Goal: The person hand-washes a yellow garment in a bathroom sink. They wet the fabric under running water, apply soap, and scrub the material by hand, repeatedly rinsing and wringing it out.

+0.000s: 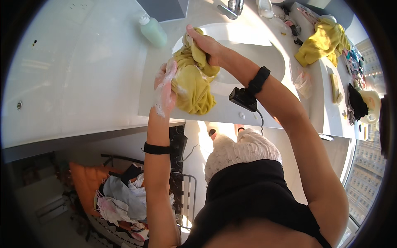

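Observation:
A bunched yellow-green cloth garment [194, 90] hangs between both hands over the left rim of the white washbasin [273, 59]. My left hand [166, 85], streaked with white soap suds, grips its left side. Higher up, my right hand [206, 46] holds a folded part of the same garment, thumb pointing toward the tap. Suds also cling to the cloth near its middle. The fingers behind the fabric are partly hidden. A chrome tap [234, 9] stands at the far edge of the basin.
A pale green pump bottle [154, 31] stands left of the basin. Another yellow garment [324, 42] drapes over the raised ledge at right, near a clear plastic bag [303, 83]. A detergent jug [370, 105] sits farther right. Below left, clothes [124, 195] are heaped on an orange chair [86, 183].

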A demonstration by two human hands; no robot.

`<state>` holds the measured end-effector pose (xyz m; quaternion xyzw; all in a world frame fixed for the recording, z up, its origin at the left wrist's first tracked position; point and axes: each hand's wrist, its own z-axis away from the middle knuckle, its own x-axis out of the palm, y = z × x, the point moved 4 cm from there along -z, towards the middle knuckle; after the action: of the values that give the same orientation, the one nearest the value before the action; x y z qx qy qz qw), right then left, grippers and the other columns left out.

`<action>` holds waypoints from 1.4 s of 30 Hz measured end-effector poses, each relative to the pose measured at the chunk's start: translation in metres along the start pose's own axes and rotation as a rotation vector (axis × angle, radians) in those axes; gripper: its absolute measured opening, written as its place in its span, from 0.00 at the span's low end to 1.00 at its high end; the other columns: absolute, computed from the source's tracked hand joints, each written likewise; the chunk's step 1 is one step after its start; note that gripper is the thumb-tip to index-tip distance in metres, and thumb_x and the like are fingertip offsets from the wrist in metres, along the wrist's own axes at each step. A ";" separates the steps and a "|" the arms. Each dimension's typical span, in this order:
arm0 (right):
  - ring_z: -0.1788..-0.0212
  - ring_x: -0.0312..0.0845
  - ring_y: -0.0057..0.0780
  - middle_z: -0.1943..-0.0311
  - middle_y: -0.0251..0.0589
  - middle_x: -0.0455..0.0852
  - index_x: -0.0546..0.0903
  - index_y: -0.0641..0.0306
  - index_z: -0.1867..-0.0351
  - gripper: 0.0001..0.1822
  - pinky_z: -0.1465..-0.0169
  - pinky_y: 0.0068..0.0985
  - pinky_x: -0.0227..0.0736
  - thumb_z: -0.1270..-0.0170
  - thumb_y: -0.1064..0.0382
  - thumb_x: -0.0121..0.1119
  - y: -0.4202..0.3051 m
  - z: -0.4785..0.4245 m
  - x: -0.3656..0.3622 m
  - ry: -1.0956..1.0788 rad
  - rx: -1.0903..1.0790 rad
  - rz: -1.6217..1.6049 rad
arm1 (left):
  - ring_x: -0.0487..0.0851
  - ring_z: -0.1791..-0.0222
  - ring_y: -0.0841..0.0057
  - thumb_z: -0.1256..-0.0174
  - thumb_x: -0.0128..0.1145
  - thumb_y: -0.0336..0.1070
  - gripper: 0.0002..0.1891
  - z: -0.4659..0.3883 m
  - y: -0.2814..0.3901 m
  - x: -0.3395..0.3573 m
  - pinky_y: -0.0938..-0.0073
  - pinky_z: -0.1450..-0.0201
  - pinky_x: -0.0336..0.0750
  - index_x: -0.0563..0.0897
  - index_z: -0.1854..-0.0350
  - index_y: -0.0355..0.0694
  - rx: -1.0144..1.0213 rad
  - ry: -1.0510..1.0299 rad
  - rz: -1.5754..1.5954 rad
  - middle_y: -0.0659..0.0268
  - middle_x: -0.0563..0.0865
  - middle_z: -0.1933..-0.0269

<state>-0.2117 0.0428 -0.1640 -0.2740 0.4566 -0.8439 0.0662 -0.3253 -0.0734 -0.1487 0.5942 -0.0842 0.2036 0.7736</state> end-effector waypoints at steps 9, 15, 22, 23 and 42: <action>0.50 0.75 0.35 0.53 0.43 0.75 0.68 0.63 0.46 0.35 0.58 0.34 0.83 0.38 0.32 0.45 -0.042 0.045 -0.011 -0.387 -0.055 -0.116 | 0.79 0.50 0.73 0.40 0.61 0.31 0.25 -0.001 0.007 -0.004 0.75 0.47 0.74 0.68 0.42 0.30 -0.052 -0.165 -0.236 0.59 0.79 0.49; 0.69 0.82 0.20 0.64 0.38 0.85 0.82 0.68 0.59 0.16 0.62 0.18 0.79 0.48 0.63 0.71 -0.084 0.054 -0.114 -0.016 -0.153 0.255 | 0.79 0.51 0.71 0.48 0.62 0.22 0.25 0.004 0.030 -0.043 0.72 0.47 0.73 0.71 0.46 0.30 0.110 -0.064 -0.196 0.58 0.79 0.51; 0.57 0.80 0.24 0.58 0.39 0.83 0.80 0.67 0.53 0.18 0.53 0.20 0.77 0.48 0.75 0.64 -0.131 0.082 -0.122 -0.138 -0.439 0.832 | 0.79 0.52 0.71 0.54 0.60 0.21 0.25 0.010 0.044 -0.033 0.72 0.47 0.73 0.71 0.48 0.30 0.023 -0.358 -0.202 0.58 0.79 0.53; 0.55 0.79 0.26 0.58 0.39 0.82 0.80 0.66 0.54 0.18 0.51 0.22 0.75 0.48 0.74 0.64 -0.136 0.086 -0.123 -0.057 -0.476 1.027 | 0.79 0.52 0.71 0.53 0.60 0.22 0.24 0.009 0.044 -0.034 0.73 0.47 0.73 0.71 0.49 0.30 0.032 -0.388 -0.184 0.58 0.80 0.53; 0.69 0.76 0.20 0.71 0.34 0.82 0.81 0.69 0.63 0.09 0.69 0.20 0.73 0.47 0.71 0.65 -0.204 0.096 -0.152 0.056 -0.610 0.969 | 0.77 0.50 0.73 0.42 0.53 0.25 0.13 -0.008 0.060 -0.048 0.73 0.45 0.71 0.73 0.54 0.31 0.129 -0.178 -0.133 0.60 0.80 0.55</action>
<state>-0.0054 0.1441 -0.0190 -0.0176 0.7546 -0.5542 0.3510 -0.3944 -0.0638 -0.1159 0.6628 -0.0999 0.1032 0.7348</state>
